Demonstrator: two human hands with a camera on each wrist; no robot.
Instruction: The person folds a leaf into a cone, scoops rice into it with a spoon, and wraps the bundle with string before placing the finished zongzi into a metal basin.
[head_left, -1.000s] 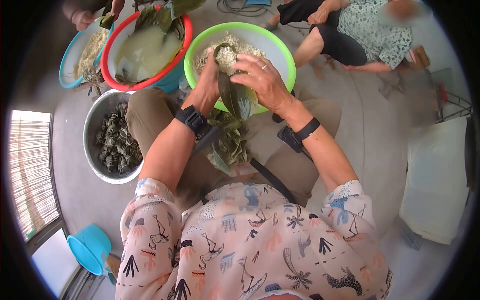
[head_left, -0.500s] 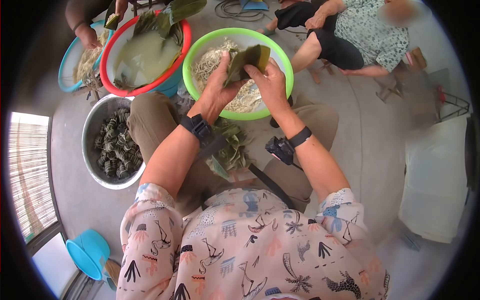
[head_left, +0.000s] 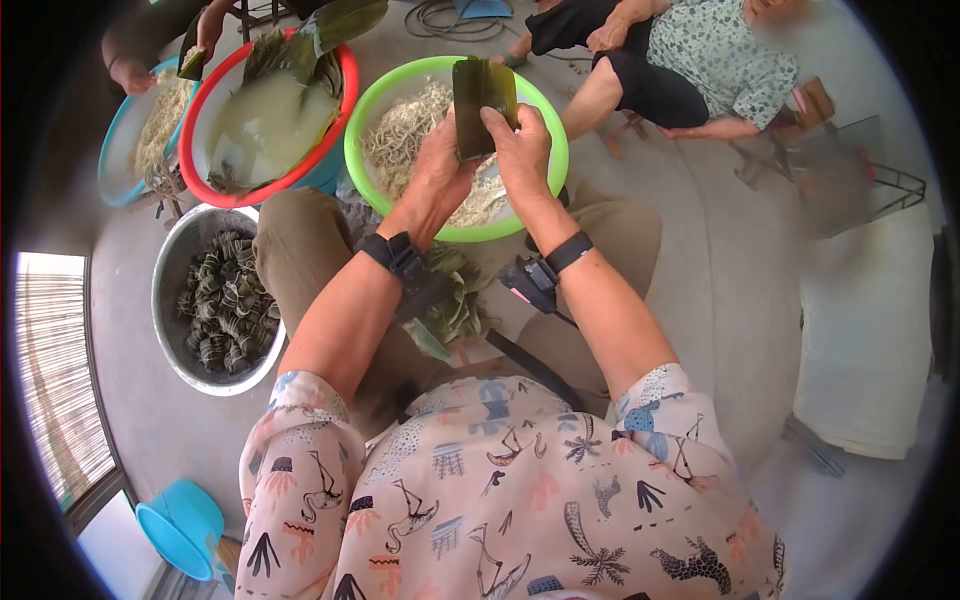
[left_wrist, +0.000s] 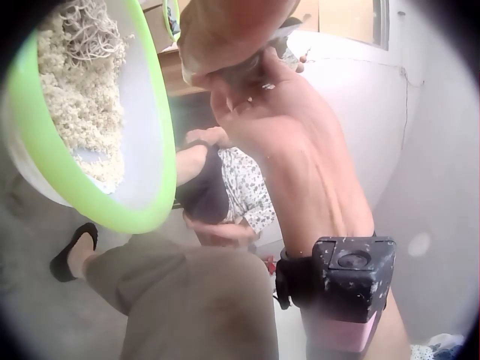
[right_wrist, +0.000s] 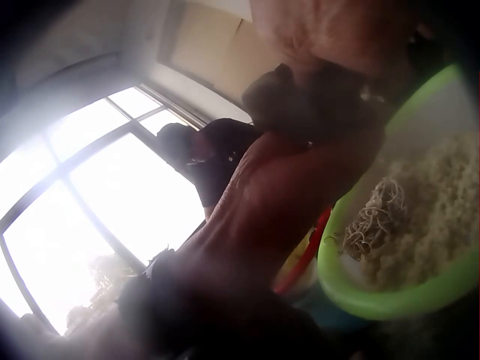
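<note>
My left hand [head_left: 440,160] and right hand [head_left: 525,150] hold a folded dark green leaf [head_left: 470,110] between them over the green-rimmed basin [head_left: 358,150]. The leaf's broad flat end points up and away from me. My right thumb lies on its face, and my left hand wraps the lower part, where the fingers are mostly hidden. No filling shows in the leaf from above. Inside the basin are pale rice [head_left: 422,103] and a tangle of thin strings [head_left: 400,145]. The left wrist view shows the basin's rice [left_wrist: 82,105] beside my hands.
Left of my knee, a metal basin [head_left: 160,300] holds several tied leaf dumplings [head_left: 228,310]. Loose leaves [head_left: 460,300] lie between my legs. A red-rimmed basin [head_left: 190,130] holds cloudy water and leaves. Another person [head_left: 700,60] sits opposite; someone's hand [head_left: 130,75] is at a blue-rimmed basin [head_left: 108,160].
One second ago the leaf held visible white rice, with my right fingers over it. The leaf has since been folded over and turned upright, hiding the rice. My right hand has moved onto its face.
</note>
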